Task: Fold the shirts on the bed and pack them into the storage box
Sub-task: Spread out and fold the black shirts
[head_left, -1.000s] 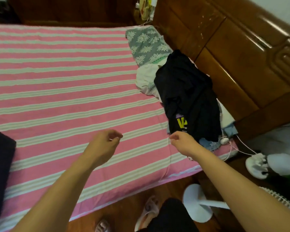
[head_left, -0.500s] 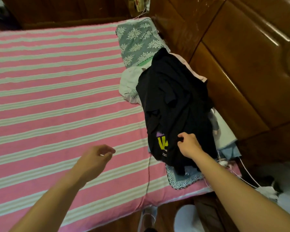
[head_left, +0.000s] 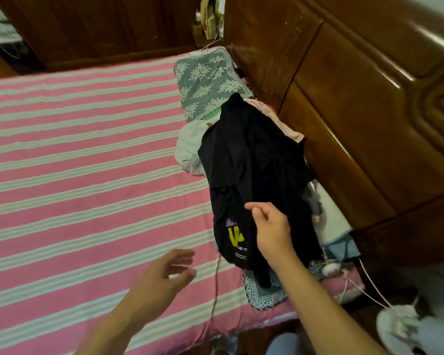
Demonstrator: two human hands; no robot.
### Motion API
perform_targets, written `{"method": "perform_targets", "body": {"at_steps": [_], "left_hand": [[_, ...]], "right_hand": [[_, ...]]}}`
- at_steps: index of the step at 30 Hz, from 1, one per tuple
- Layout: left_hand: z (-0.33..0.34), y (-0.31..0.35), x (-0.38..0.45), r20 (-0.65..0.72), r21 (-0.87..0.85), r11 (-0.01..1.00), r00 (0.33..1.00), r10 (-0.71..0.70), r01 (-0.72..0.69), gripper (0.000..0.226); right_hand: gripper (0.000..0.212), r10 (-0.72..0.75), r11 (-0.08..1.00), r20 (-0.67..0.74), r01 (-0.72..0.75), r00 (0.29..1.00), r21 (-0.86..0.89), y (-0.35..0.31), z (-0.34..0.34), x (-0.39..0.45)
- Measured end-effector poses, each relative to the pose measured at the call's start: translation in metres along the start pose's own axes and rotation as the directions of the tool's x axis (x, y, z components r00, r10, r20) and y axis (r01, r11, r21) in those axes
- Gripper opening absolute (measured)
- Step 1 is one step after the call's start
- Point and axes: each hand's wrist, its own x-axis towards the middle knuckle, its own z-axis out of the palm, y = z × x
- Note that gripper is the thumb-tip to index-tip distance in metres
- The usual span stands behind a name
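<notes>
From the head view I noted the right hand (head_left: 272, 230) lying over the lower part of the black shirt (head_left: 254, 160), thumb and forefinger drawn together at the cloth just above the yellow print (head_left: 235, 237); I could not tell whether fabric was actually caught between them. The remaining fingers of that hand were loosely curled. The black shirt was draped on top of a heap of clothing, spreading away from those fingertips toward the wooden headboard (head_left: 369, 119), and its hem hung past the wrist toward the edge of the bed. Beyond the fingertips, under the far end of the shirt, lay a grey floral pillow (head_left: 205, 80); to the thumb side sat a crumpled white garment (head_left: 189, 149), partly under the shirt. On the far side of the hand from the thumb, pale and light-blue clothes (head_left: 331, 226) showed at the foot of the headboard. Beneath the forearm a patterned blue cloth (head_left: 260, 293) overhung the pink-and-white striped sheet (head_left: 87, 175). The left hand (head_left: 162, 280) hovered above the sheet, near the right wrist yet apart from the shirt, its fingers spread and slightly bent, holding nothing; it was blurred. A thin cord (head_left: 215, 285) ran across the sheet just off its fingertips. A white fan (head_left: 397, 326) stood on the floor behind the right forearm. No storage box appeared in this view.
</notes>
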Motion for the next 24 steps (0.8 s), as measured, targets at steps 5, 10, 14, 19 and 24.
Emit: {"method": "perform_targets", "body": {"at_steps": [5, 10, 14, 19, 24], "left_hand": [[0.036, 0.043, -0.024, 0.021, -0.005, 0.959, 0.959, 0.282, -0.282, 0.057], [0.01, 0.073, -0.067, -0.367, -0.094, 0.948, 0.896, 0.251, -0.304, 0.022], [-0.022, 0.087, -0.106, -0.353, -0.762, 0.614, 0.928, -0.124, -0.208, 0.016], [-0.059, 0.076, -0.152, -0.243, -0.925, 0.346, 0.945, -0.221, -0.157, 0.034], [-0.1, 0.054, -0.196, -0.327, -0.908, 0.301, 0.942, -0.072, -0.292, 0.045]], "right_hand": [[0.028, -0.298, 0.94, 0.323, 0.217, 0.898, 0.263, -0.09, -0.009, -0.073], [0.055, -0.268, 0.909, 0.534, 0.028, 0.802, 0.415, -0.098, -0.025, -0.091], [0.1, -0.349, 0.92, 0.638, 0.382, 0.686, 0.093, -0.077, 0.002, -0.146], [0.108, -0.541, 0.809, 0.221, 0.574, 0.811, -0.125, -0.029, 0.074, -0.185], [0.106, -0.461, 0.874, 0.231, 0.484, 0.857, -0.05, -0.062, 0.11, -0.181]]}}
